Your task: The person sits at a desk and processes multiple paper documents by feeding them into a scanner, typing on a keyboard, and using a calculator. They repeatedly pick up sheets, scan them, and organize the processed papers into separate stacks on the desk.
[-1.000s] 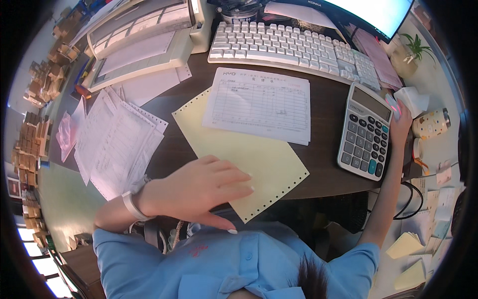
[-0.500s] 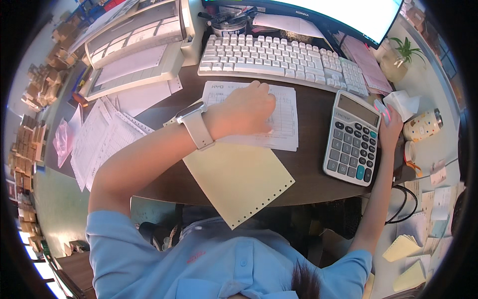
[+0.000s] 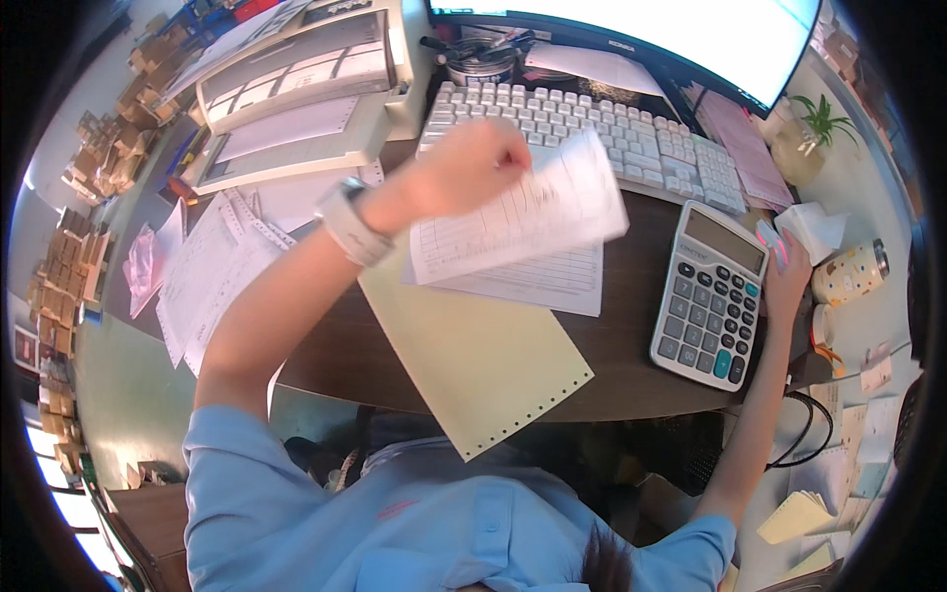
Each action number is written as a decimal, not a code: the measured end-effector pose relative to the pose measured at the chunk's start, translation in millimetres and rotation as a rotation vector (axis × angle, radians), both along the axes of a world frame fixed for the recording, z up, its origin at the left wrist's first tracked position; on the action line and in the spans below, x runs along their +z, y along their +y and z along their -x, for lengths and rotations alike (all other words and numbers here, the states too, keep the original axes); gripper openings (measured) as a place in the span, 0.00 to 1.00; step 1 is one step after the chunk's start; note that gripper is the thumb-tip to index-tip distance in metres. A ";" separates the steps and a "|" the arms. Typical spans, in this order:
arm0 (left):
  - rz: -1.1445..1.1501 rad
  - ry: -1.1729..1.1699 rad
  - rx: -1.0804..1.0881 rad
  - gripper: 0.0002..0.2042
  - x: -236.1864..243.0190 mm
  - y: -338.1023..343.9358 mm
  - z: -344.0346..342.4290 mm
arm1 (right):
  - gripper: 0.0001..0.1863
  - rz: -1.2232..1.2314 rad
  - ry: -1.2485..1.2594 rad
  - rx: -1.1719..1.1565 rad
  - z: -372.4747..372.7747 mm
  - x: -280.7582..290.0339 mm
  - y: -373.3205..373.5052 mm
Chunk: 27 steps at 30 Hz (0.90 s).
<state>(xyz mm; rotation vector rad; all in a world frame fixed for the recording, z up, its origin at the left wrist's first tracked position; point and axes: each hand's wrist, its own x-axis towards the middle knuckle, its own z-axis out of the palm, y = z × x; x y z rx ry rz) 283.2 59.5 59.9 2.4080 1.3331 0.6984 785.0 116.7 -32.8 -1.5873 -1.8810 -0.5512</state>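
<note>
Head view looks down over a light blue shirt (image 3: 395, 513) at the near edge, and just beyond it the dark brown wooden counter (image 3: 631, 365). Nearest on the counter lies a pale yellow sheet of perforated-edge paper (image 3: 473, 365), its lower corner hanging over the counter's near edge. Partly on top of it rests a white printed form sheet (image 3: 552, 281) lying flat. Above that, the left hand (image 3: 469, 163), with a white wristwatch (image 3: 350, 222) on its wrist, is closed in a pinch on the top edge of a second white printed form (image 3: 523, 212), which is lifted off the counter and blurred; this raised sheet and the forearm cover part of the flat form and the near keys of the white computer keyboard (image 3: 612, 133) behind. To the right, the right hand (image 3: 784, 271) rests against the right edge of a grey desk calculator (image 3: 710, 296), fingers loosely bent and gripping nothing. Just right of it stand a crumpled white tissue (image 3: 814, 227) and a cream spotted mug (image 3: 850, 271). To the left lies a loose pile of white printed papers (image 3: 212, 276). Farther back sit a beige dot-matrix printer (image 3: 296, 94), a bright monitor screen (image 3: 631, 30) and a small green potted plant (image 3: 814, 128).
</note>
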 end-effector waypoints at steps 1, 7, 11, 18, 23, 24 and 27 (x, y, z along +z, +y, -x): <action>0.060 -0.125 0.050 0.05 14.3 -2.6 15.2 | 0.20 0.016 0.009 -0.002 -2.9 -1.8 1.2; 0.044 -0.686 0.153 0.08 61.2 -40.1 118.0 | 0.22 0.095 0.056 0.022 -12.9 -8.5 5.5; -0.136 -0.653 0.287 0.08 74.9 -91.3 179.2 | 0.23 0.101 0.049 0.042 -7.7 -6.6 6.1; -0.226 0.100 0.568 0.07 86.8 -170.9 204.9 | 0.21 0.085 0.078 0.064 -15.5 -8.3 4.6; 0.013 0.323 0.221 0.07 17.0 -181.2 183.1 | 0.20 0.094 0.120 0.037 0.8 -1.8 -1.8; 0.039 0.334 0.180 0.07 6.0 -181.4 180.7 | 0.20 0.097 0.130 0.030 3.0 0.8 -3.6; 0.072 0.311 0.107 0.08 -13.0 -178.2 178.9 | 0.20 0.103 0.132 0.040 4.2 -0.1 -4.5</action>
